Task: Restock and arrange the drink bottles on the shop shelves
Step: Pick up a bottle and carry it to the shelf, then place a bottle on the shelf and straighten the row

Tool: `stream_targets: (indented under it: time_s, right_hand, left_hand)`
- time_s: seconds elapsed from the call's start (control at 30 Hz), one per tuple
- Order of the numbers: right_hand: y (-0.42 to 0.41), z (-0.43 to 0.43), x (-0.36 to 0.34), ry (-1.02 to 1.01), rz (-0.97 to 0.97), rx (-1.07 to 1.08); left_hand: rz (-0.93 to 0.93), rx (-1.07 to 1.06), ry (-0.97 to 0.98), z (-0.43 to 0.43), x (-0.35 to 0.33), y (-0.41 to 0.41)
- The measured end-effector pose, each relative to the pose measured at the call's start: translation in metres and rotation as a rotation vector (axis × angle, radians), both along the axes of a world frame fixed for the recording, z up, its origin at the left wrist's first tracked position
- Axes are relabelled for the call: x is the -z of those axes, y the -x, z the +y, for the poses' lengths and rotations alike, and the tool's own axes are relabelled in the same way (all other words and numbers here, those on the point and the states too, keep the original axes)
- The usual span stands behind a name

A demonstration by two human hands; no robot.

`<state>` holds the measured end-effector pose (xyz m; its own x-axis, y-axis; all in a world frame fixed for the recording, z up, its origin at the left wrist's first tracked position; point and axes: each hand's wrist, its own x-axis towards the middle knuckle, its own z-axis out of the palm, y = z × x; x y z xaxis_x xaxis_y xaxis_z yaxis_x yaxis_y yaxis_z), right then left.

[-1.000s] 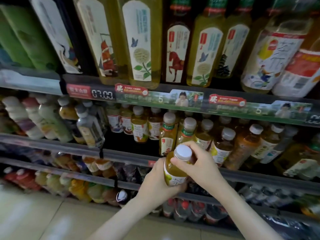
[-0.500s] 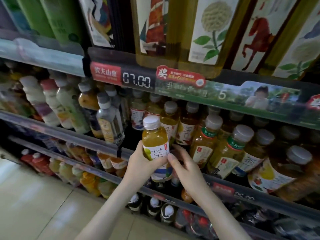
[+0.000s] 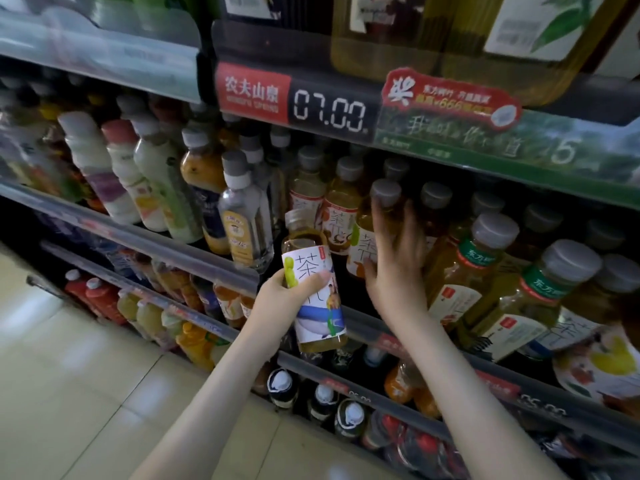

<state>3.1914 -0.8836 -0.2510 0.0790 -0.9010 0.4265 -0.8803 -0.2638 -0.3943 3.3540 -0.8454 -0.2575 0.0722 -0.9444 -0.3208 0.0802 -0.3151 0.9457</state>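
right grip (image 3: 394, 271) off bottle (image 3: 318, 317) — (left grip (image 3: 282, 301) holds)

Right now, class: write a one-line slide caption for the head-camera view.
Left hand grips a tea bottle in front of the shelf; right hand, fingers spread, reaches for a shelved bottle.

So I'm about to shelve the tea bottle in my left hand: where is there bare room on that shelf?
One dark bare patch lies at the shelf front, between the clear grey-capped bottle and the green-collared amber bottles, behind the white-labelled tea bottle that the left hand holds. The right hand reaches over it. Elsewhere bottles stand packed.
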Motion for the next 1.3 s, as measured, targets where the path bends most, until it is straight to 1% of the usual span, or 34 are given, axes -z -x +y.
stream_targets:
  time_s: [0.1, 0.2, 0.33, 0.43, 0.53, 0.6, 0.63, 0.67, 0.73, 0.77, 0.87, 1.0, 1.13, 1.23, 1.3]
  right_hand:
    - [-0.001, -0.01, -0.001, -0.093, 0.037, -0.009]
    - [0.0, -0.009, -0.001, -0.062, 0.043, 0.016]
    - [-0.001, -0.009, 0.0, 0.064, 0.165, 0.116]
    - [-0.002, -0.007, 0.0, 0.055, 0.233, 0.151]
    - [0.0, -0.006, 0.001, 0.075, 0.231, 0.172]
    - [0.0, 0.002, 0.002, 0.11, 0.158, 0.13]
    - [0.0, 0.011, 0.004, 0.116, 0.081, 0.079]
    - [-0.002, 0.021, 0.006, 0.092, -0.035, 0.011]
    - [-0.006, 0.042, 0.009, -0.089, -0.267, -0.136]
    - [-0.008, 0.05, 0.011, -0.168, -0.324, -0.196]
    - [-0.013, 0.059, 0.023, -0.23, -0.354, -0.274]
    - [-0.014, 0.055, 0.028, -0.245, -0.437, -0.184]
    - [-0.002, 0.055, 0.038, -0.292, -0.408, -0.05]
    - [0.008, 0.06, 0.042, -0.377, -0.36, -0.036]
    - [0.013, 0.064, 0.039, -0.354, -0.285, -0.044]
  left_hand:
    - [0.055, 0.01, -0.014, 0.005, 0.002, -0.006]
    - [0.064, 0.008, -0.017, 0.007, 0.007, -0.012]
    - [0.031, 0.043, 0.035, 0.006, 0.008, -0.018]
    - [0.041, 0.074, 0.08, 0.006, 0.005, -0.018]
    - [0.039, 0.087, 0.127, 0.006, 0.002, -0.013]
    - [0.018, 0.061, 0.161, 0.007, 0.002, -0.009]
    - [-0.007, 0.037, 0.185, 0.007, 0.002, -0.007]
    - [-0.042, 0.005, 0.222, 0.008, 0.002, -0.006]
    - [-0.126, -0.066, 0.324, 0.008, 0.002, -0.003]
    - [-0.155, -0.095, 0.376, 0.007, 0.001, -0.002]
    - [-0.179, -0.103, 0.502, 0.001, -0.004, 0.004]
    - [-0.22, 0.037, 0.584, -0.011, -0.003, 0.018]
    - [-0.266, 0.203, 0.479, -0.021, 0.01, 0.036]
    - [-0.305, 0.255, 0.421, -0.032, 0.015, 0.043]
    - [-0.329, 0.262, 0.393, -0.038, 0.017, 0.045]
